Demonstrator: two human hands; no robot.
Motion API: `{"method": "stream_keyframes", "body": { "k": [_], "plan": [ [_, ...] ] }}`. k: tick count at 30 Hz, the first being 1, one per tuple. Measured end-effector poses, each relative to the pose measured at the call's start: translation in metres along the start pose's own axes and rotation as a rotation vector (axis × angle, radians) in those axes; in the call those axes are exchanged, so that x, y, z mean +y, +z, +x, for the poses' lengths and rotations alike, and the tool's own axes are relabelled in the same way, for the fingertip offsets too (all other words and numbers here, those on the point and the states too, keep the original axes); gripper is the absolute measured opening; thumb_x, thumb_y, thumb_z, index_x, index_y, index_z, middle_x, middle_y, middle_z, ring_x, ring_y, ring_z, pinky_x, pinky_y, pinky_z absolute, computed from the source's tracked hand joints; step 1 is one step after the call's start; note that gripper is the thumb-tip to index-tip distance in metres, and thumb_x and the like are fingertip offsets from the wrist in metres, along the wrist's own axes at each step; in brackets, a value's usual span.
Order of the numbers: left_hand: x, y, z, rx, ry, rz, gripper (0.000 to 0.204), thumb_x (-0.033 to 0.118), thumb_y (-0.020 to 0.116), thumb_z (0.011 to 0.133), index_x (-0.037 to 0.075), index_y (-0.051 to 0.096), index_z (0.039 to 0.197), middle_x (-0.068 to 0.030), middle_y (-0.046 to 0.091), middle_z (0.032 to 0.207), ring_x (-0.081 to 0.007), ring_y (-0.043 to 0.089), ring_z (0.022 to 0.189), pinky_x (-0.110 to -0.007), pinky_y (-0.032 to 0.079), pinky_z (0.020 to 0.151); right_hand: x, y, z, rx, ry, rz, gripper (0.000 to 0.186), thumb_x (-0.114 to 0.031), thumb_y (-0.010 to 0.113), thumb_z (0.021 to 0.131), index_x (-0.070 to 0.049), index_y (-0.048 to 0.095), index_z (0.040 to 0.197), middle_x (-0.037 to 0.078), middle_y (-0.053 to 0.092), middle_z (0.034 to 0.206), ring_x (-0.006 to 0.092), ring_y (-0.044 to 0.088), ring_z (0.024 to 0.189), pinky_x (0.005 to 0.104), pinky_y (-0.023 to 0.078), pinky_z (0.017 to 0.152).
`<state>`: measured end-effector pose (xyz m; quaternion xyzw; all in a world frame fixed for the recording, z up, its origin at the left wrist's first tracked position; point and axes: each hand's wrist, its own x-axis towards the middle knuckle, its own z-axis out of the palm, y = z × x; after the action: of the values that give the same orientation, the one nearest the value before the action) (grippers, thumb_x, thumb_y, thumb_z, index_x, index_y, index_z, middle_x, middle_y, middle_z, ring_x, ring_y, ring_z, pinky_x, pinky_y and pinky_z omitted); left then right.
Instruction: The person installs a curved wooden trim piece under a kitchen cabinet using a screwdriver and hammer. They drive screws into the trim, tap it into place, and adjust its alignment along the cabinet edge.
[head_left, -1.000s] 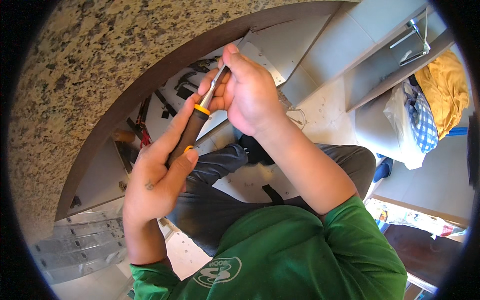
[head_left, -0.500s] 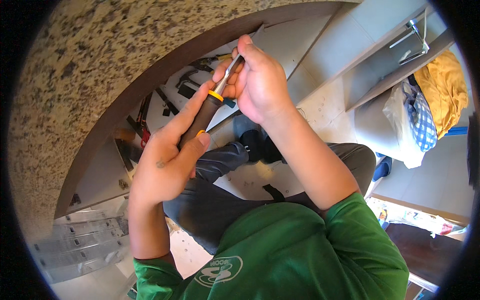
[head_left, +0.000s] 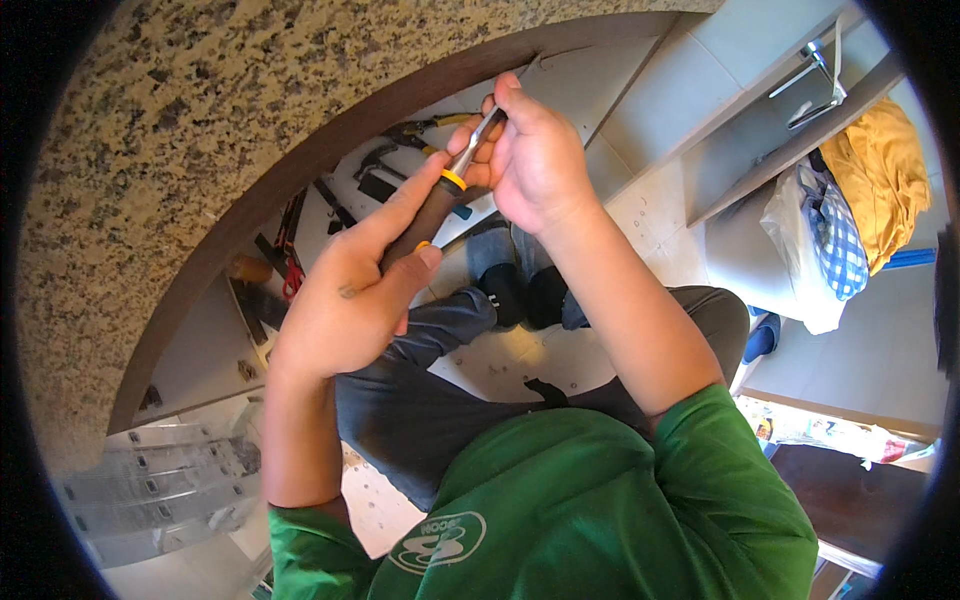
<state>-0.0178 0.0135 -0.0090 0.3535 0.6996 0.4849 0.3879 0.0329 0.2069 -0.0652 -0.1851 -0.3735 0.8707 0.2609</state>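
Note:
My left hand [head_left: 350,300] is closed around the dark handle of a chisel-like tool [head_left: 430,213] with yellow bands and a steel shaft. My right hand [head_left: 540,165] grips the metal end, its thumb along the top and fingers curled beneath. The tool points up and right, toward the curved dark edge of a speckled stone top [head_left: 170,110]. Below it, on a light shelf, lie a hammer [head_left: 378,152], red-handled cutters [head_left: 292,280] and other tools, partly hidden by my hands.
My bent legs [head_left: 420,440] and feet are below. An open cabinet [head_left: 760,170] with a hinged metal fitting [head_left: 815,80] stands at right, beside a yellow cloth [head_left: 875,185], a plastic bag [head_left: 800,250] and checked fabric. Clear plastic sheeting [head_left: 160,490] lies at lower left.
Both hands have moved steadily up and to the right with the tool, keeping their hold. More of my feet shows below them.

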Motion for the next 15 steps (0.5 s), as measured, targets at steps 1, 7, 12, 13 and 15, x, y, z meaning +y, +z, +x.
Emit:
{"method": "stream_keyframes", "body": {
  "k": [1,7,12,13,15],
  "plan": [
    [-0.001,-0.001,0.003,-0.003,-0.011,0.001,0.06,0.006,0.055,0.094,0.015,0.04,0.152,0.0026,0.059,0.076,-0.0046,0.046,0.052,-0.024,0.042,0.05,-0.001,-0.002,0.002,-0.01,-0.011,0.002,0.036,-0.041,0.046,0.103,-0.005,0.048,0.1,0.018,0.064,0.073,0.0297,0.068,0.06,0.0373,0.058,0.05],
    [-0.003,-0.003,0.001,-0.004,-0.02,0.018,0.06,0.01,0.057,0.095,0.013,0.039,0.152,0.0023,0.058,0.075,-0.0047,0.045,0.052,-0.023,0.042,0.051,0.004,-0.01,0.007,-0.105,0.046,0.04,0.035,-0.04,0.048,0.103,-0.006,0.047,0.101,0.017,0.064,0.075,0.0304,0.068,0.062,0.0386,0.058,0.052],
    [-0.005,0.019,0.038,-0.098,0.23,0.165,0.061,0.011,0.058,0.095,0.011,0.037,0.152,-0.0141,0.066,0.096,-0.0179,0.06,0.071,-0.031,0.049,0.07,-0.031,-0.03,0.018,0.075,-0.019,0.036,0.029,-0.039,0.049,0.103,-0.01,0.046,0.103,0.016,0.064,0.077,0.0291,0.066,0.067,0.0425,0.058,0.059],
    [-0.008,0.022,0.038,-0.087,0.28,0.17,0.062,0.011,0.058,0.095,0.012,0.036,0.153,-0.0175,0.065,0.1,-0.021,0.062,0.078,-0.032,0.048,0.074,-0.029,-0.037,0.012,0.052,0.009,0.055,0.029,-0.04,0.049,0.103,-0.01,0.046,0.103,0.016,0.064,0.077,0.0289,0.066,0.067,0.0419,0.058,0.059],
    [-0.015,0.024,0.029,-0.082,0.192,0.193,0.062,0.01,0.057,0.096,0.015,0.035,0.153,-0.0135,0.061,0.096,-0.0178,0.059,0.074,-0.03,0.046,0.069,-0.019,-0.046,-0.002,0.059,0.07,0.075,0.031,-0.042,0.049,0.103,-0.011,0.048,0.102,0.015,0.065,0.077,0.0288,0.067,0.069,0.0406,0.058,0.061]
  ]
}}
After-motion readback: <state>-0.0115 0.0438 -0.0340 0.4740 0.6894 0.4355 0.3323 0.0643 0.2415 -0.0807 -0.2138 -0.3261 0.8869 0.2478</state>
